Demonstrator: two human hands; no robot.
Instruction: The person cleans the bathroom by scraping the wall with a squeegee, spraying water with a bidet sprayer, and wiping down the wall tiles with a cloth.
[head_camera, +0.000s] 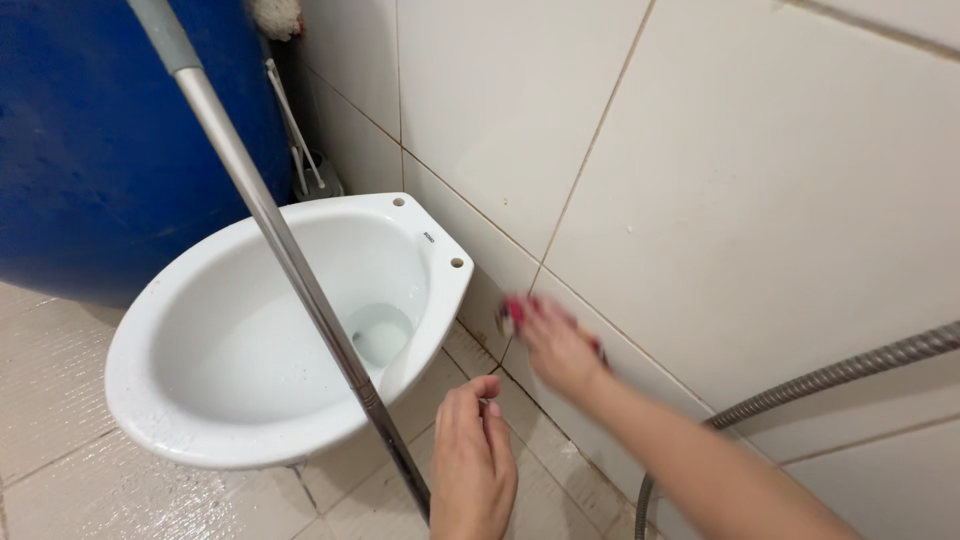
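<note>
Red scrub pad (515, 312) pressed on the low wall tile (640, 150) under right hand (557, 347), fingers clamped, blurred. Left hand (473, 462) loosely curled by the metal pole (290, 255); grip unclear. White toilet bowl (250, 340) left, blue barrel (90, 150) far left. Grout looks grimy; progress unclear.

Hands at the base of a tiled wall beside a toilet bowl

The right hand (555, 345) presses a blurred red cloth (515, 312) against the cream wall tiles (760, 190) low down, near the white toilet bowl (200, 400). The left hand (472, 462) grips a slanting metal pole (290, 255) that crosses the bowl. A blue barrel (90, 150) stands behind; a metal hose (830, 375) runs along the wall.
</note>
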